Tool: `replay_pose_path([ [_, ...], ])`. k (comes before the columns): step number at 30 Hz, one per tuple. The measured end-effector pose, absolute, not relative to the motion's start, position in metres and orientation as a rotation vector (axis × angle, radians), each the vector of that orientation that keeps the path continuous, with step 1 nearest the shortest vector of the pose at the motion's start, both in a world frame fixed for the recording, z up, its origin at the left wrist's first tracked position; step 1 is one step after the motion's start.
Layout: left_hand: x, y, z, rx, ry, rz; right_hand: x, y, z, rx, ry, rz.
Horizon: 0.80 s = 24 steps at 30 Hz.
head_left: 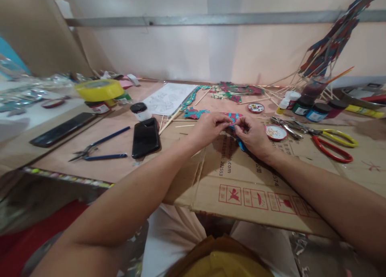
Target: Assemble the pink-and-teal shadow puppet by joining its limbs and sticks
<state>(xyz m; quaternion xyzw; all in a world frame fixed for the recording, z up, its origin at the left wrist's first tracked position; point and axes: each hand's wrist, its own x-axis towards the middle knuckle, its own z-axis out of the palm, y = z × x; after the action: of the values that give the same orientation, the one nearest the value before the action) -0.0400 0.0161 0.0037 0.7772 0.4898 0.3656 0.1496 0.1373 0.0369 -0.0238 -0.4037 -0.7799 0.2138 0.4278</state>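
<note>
Both my hands meet over a flattened cardboard sheet [259, 196] on the table. My left hand [209, 128] and my right hand [255, 136] pinch a small painted cut-out piece [234, 118], coloured red and turquoise, between their fingertips. A blue part of it shows below my right hand. More painted cut-outs [193, 113] and thin wooden sticks [175, 118] lie just beyond my hands.
A black phone [145, 137], blue-handled pliers [96, 146] and a second phone [62, 129] lie left. Yellow tape roll [99, 89] stands at back left. Paint jars [313, 110], small lids [276, 132], red and yellow cutters [331, 142] lie right. Painted stick figures [331, 40] lean on the wall.
</note>
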Motion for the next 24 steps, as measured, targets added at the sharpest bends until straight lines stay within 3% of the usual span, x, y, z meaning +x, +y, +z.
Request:
replay_pose_path([
  [24, -0.0425, 0.0188, 0.0014, 2.406, 1.4, 1.048, 0.1359, 0.0362, -0.0218, -0.98, -1.993, 0.522],
])
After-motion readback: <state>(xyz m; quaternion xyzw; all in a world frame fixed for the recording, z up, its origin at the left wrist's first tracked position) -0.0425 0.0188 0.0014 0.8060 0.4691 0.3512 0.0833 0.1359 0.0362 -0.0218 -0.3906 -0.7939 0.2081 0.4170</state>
